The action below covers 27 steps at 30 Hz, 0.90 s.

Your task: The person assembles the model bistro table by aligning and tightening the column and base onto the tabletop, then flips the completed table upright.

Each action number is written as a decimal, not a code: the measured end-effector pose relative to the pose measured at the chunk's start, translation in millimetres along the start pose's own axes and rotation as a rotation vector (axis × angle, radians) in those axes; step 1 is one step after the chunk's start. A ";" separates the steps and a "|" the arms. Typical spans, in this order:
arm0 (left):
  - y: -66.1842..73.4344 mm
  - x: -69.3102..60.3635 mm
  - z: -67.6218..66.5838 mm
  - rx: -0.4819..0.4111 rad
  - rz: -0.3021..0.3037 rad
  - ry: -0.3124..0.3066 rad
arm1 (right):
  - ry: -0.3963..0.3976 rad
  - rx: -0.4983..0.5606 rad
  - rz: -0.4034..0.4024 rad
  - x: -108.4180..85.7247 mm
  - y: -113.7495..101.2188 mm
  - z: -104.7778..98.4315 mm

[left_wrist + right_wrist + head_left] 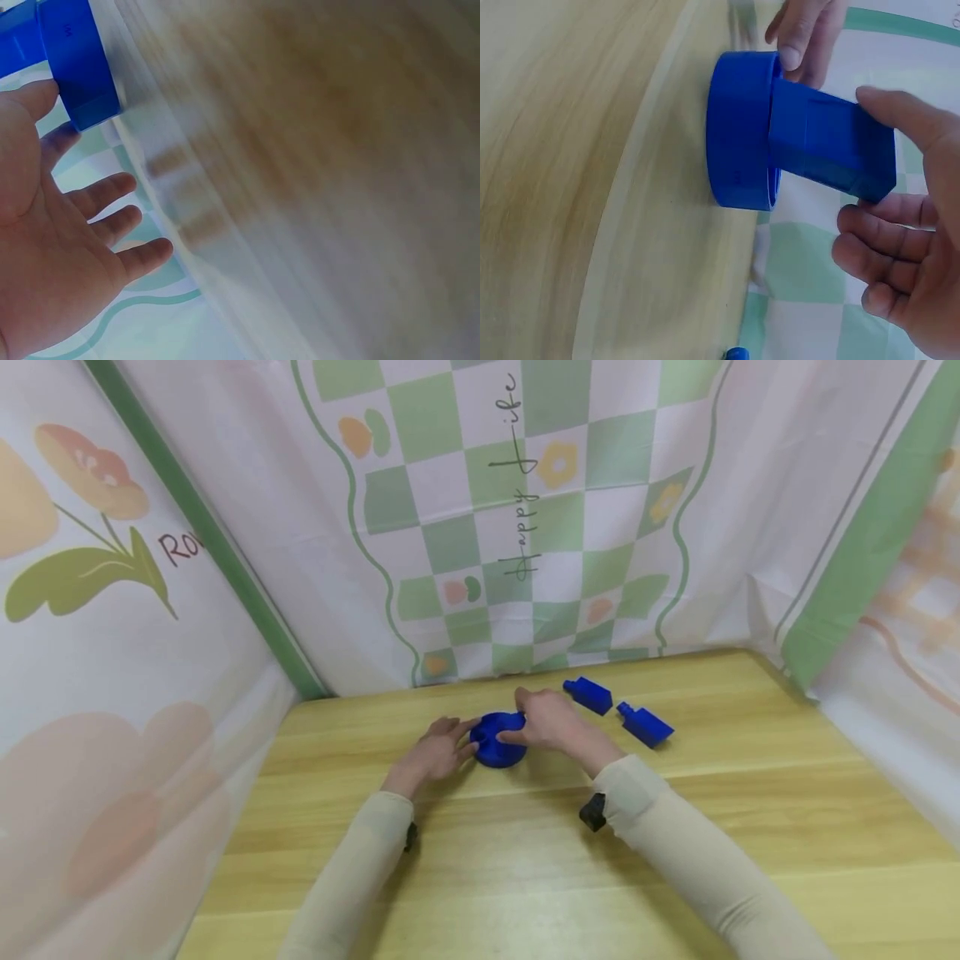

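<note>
A round blue base [501,758] with a raised rim lies on the wooden table. My left hand [437,753] pinches its left edge between thumb and index finger; in the left wrist view the other fingers stick out free. In the right wrist view, a blue angular block [829,139] stands at the base's open top, its lower end inside or against the rim. My right hand [555,720] holds this block by its outer end, thumb on one side and fingertips on the other. Whether the block is fully seated cannot be seen.
Two more blue blocks with narrow necks lie right of the right hand, one farther back [590,695] and one nearer [647,727]. A patterned curtain [450,560] hangs along the table's back edge and sides. Bare wooden tabletop [495,868] stretches toward the front.
</note>
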State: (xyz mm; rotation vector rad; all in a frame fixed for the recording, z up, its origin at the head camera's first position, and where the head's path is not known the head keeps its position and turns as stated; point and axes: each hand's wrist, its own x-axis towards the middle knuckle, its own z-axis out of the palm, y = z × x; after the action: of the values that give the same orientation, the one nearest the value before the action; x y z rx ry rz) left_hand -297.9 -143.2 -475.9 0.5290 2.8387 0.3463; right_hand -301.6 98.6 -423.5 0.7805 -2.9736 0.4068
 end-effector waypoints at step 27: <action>4.0 -1.7 -2.2 0.019 -0.024 0.021 | -0.046 -0.086 -0.206 -10.2 -5.8 -10.6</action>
State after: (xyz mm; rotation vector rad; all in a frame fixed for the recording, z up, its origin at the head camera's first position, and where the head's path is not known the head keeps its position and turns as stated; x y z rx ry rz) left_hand -295.6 -140.6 -472.4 0.4968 2.8686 0.3227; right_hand -290.1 101.4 -412.9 1.0862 -2.8892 0.2515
